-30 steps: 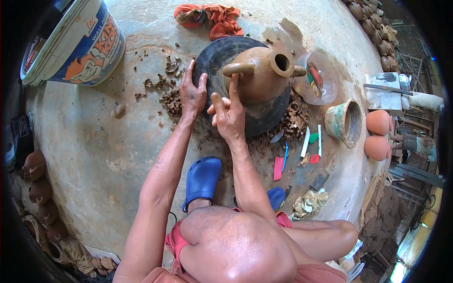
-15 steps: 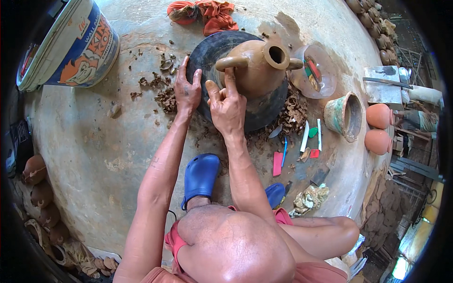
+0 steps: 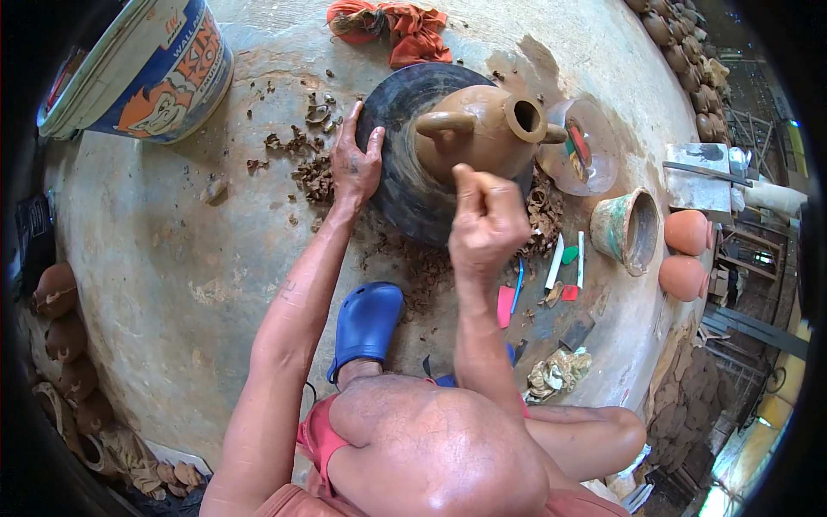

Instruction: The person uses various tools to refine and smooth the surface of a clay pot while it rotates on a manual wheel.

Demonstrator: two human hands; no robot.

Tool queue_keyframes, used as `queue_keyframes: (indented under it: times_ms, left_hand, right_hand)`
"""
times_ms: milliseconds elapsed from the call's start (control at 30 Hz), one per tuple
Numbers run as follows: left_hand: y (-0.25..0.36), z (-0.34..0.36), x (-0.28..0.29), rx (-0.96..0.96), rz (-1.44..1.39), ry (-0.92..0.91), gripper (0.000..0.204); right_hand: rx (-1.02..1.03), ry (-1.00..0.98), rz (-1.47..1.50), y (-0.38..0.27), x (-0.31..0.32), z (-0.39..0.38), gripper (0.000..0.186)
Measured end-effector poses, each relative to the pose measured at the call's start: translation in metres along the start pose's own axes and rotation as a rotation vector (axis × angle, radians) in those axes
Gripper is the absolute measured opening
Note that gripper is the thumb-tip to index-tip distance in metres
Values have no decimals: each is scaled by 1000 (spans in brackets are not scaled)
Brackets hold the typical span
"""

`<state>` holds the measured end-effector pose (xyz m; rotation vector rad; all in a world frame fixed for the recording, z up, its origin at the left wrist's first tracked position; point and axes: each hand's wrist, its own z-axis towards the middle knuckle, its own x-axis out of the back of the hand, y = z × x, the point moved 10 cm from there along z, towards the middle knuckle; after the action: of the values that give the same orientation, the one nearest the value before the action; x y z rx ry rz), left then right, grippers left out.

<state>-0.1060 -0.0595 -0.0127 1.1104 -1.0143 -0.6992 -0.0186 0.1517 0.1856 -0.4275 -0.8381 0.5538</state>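
A brown, wet-looking clay jug [image 3: 482,129] with a round mouth and two side handles lies tilted on a black round turntable [image 3: 405,207], its mouth toward the right. My left hand [image 3: 355,168] is spread against the turntable's left edge, fingers stretched out and holding nothing. Just below the jug, apart from it, my right hand [image 3: 489,224] is raised with its fingers curled in. No object shows in it. The near handle [image 3: 444,125] is bare of fingers. Brown clay trimmings [image 3: 314,177] lie beside the turntable.
A clear plastic bowl [image 3: 603,168] with tools stands right of the jug, near a green-stained pot [image 3: 616,220]. Small tools, a pink piece [image 3: 505,306] and a crumpled cloth [image 3: 558,375] lie nearer me. A large bucket [image 3: 185,77] stands upper left; an orange cloth [image 3: 418,34] lies beyond.
My right hand has left the jug's near handle, moving right and toward me, and its fingers have curled in. My left hand stays at the turntable's edge.
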Motion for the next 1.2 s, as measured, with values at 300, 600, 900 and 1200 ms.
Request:
queue_keyframes:
  times_ms: [300,600,900,1200]
  left_hand:
    - [13,4,-6,-33,-45,15,60]
    - [8,14,-5,15,-37,-71,61]
    - [1,20,-11,-49,-75,-53,61]
    - [3,48,-23,-66,-23,-203,60]
  right_hand:
    - [732,-262,-534,-53,-36,79,27]
    - [986,-585,-464,-58,-55,84,24]
    - [941,-419,-661,-58,-71,76,23]
    - [1142,-629,-693,-60,-76,92,17]
